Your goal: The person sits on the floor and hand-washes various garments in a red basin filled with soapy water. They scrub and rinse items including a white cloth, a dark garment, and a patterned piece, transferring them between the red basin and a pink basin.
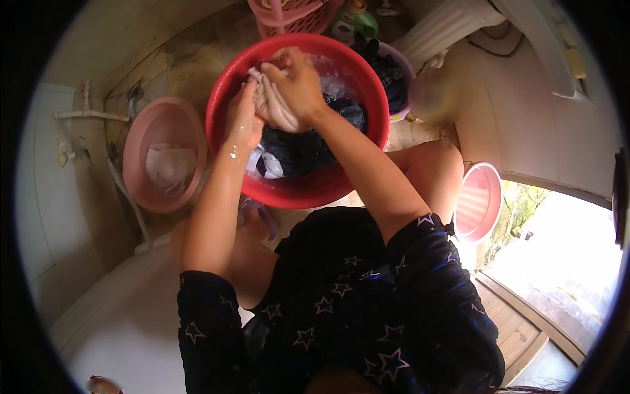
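Observation:
Both of my hands are over a red plastic basin, bunching a wet, pale cloth between them. My left hand grips the cloth's left side, and a bit of white lather sits on that wrist. From the right, my right hand wraps over the cloth's upper part; some of its fingers are blurred. Beneath them, dark wet clothes lie in soapy water, with a white and grey piece of cloth at the lower left. Suds float at the upper right inside the basin.
To the left stands a pink basin holding a white cloth. Beyond the red basin are a pink plastic basket, a green detergent bottle and a purple-rimmed basin of dark clothes. A pink bucket stands at the right, near a doorway.

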Demonstrator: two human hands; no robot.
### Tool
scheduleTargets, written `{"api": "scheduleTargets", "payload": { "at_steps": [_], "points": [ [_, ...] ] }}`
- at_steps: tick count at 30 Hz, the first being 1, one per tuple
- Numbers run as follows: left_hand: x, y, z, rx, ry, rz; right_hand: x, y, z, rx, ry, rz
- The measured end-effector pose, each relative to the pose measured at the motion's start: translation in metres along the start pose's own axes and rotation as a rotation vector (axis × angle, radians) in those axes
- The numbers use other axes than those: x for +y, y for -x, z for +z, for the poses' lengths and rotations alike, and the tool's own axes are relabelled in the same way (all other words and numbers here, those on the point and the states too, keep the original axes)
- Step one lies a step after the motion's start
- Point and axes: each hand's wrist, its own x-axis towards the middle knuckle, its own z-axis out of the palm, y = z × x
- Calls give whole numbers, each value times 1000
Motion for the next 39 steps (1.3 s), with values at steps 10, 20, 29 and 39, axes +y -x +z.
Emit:
{"api": "scheduleTargets", "payload": {
  "at_steps": [10,20,29,39],
  "points": [
    [-16,-25,-36,37,-110,-194,36,6,-12,-250,191,342],
    [-20,-56,-45,-627,342,-373,-30,53,18,-271,305,-539],
    [-17,-63,-54,-1032,560,-325,-47,62,14,-137,152,-312],
    [10,-10,-15,-2,178,-106,36,-4,-19,-169,245,141]
  ]
}}
